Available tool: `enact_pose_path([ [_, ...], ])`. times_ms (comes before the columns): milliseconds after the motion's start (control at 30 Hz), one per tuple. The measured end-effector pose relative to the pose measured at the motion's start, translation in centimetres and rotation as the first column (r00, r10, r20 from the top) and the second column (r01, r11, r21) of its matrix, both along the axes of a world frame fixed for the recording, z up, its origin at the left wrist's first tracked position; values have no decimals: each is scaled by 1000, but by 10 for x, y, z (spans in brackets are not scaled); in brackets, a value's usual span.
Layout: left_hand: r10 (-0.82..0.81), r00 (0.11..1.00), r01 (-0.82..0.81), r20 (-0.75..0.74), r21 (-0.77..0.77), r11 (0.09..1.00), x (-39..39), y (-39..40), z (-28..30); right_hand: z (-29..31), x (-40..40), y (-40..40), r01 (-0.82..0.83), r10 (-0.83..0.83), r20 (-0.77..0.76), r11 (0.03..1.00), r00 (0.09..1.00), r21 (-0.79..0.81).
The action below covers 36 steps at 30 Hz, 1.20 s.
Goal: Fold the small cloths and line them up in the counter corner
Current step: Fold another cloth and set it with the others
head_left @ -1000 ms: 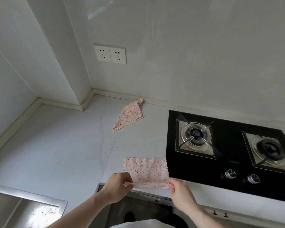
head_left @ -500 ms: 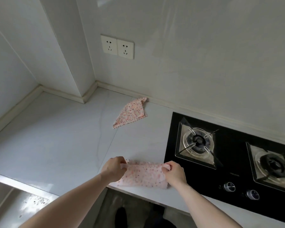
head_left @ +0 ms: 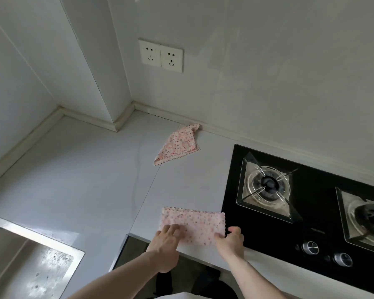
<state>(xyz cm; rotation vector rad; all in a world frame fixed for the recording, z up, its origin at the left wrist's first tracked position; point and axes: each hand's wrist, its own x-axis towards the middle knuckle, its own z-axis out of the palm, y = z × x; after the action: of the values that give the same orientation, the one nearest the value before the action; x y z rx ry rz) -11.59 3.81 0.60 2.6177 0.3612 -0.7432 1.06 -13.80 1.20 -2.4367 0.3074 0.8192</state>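
Note:
A pink dotted cloth (head_left: 195, 224), folded into a long rectangle, lies flat at the front edge of the pale counter (head_left: 78, 180). My left hand (head_left: 166, 240) presses on its left end with the fingers straight. My right hand (head_left: 230, 239) pinches the cloth's near right corner between thumb and fingers. A second pink dotted cloth (head_left: 178, 144), loosely folded into a triangle, lies farther back beside the wall, close to the counter corner (head_left: 121, 124).
A black gas hob (head_left: 311, 214) with two burners and two knobs lies right of the cloth. A steel sink (head_left: 28, 260) is sunk in at the lower left. A double wall socket (head_left: 160, 55) sits above the counter corner.
The cloth was held up between both hands, then folded and laid down flat on the counter's front edge. My left hand now presses it flat instead of gripping it.

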Motion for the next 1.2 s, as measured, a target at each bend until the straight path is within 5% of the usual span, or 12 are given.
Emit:
enact_pose_path([
  [167,-82,996,82,-26,-11,997,-6,5,2,5,6,1,112,-108,-57,992,993,64],
  [400,-126,990,122,-59,-64,990,-5,13,9,11,4,-6,46,-36,-222,998,974,43],
  [633,37,999,-35,29,-71,997,-22,23,13,6,-16,-4,134,-124,-65,974,990,184],
  [867,34,999,-38,-36,-109,993,-36,29,14,4,-27,8,303,-295,-72,904,953,301],
  [1100,-2,996,-10,-85,-148,989,-32,41,14,21,-42,47,-17,-38,141,929,989,370],
  [1200,170,984,-180,-59,-257,949,-31,46,8,20,-51,68,-143,89,151,905,984,401],
])
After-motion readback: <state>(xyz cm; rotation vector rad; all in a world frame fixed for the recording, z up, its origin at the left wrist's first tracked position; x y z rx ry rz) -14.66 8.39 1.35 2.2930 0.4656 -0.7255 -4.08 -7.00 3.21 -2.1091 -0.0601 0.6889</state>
